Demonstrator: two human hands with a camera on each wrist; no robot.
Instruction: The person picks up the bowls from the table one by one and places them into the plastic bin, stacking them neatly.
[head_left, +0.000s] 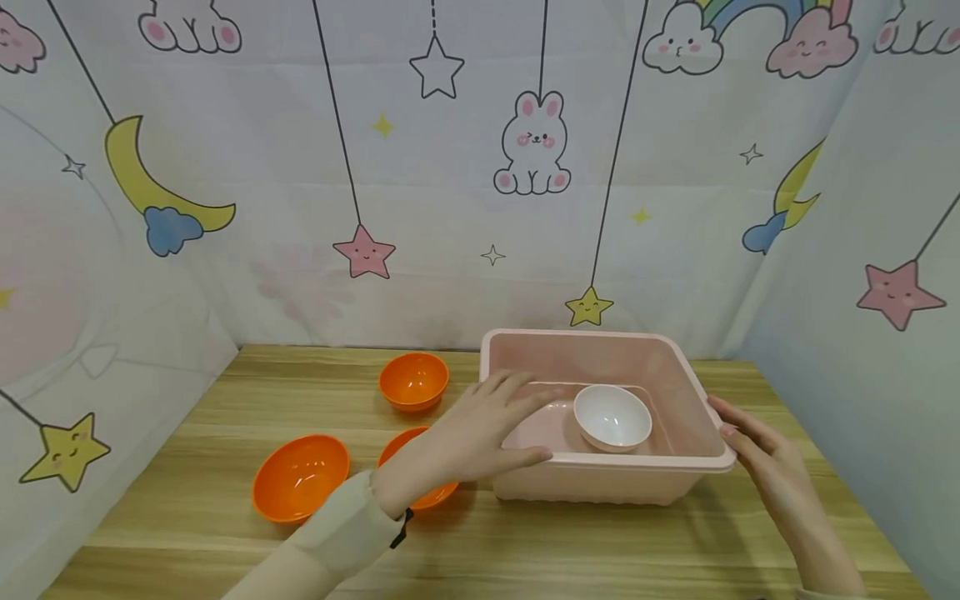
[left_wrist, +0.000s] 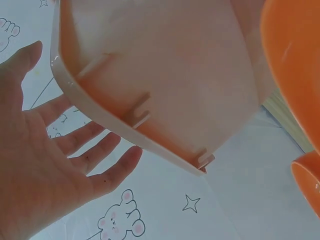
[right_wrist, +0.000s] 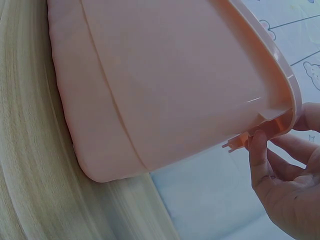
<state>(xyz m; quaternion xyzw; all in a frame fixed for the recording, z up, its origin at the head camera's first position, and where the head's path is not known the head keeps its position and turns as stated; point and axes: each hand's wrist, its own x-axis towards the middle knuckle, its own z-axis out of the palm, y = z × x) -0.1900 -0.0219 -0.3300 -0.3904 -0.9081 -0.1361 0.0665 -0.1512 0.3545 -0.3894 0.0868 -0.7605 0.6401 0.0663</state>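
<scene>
Fingers spread: left hand, eight o'clock of tub. Right hand pinches rim at four, likely steadying it.

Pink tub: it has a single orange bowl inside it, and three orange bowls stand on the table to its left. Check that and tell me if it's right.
Not quite: the head view shows that the bowl inside the pink tub is a white bowl, not orange. Three orange bowls do stand on the table to its left.
</scene>
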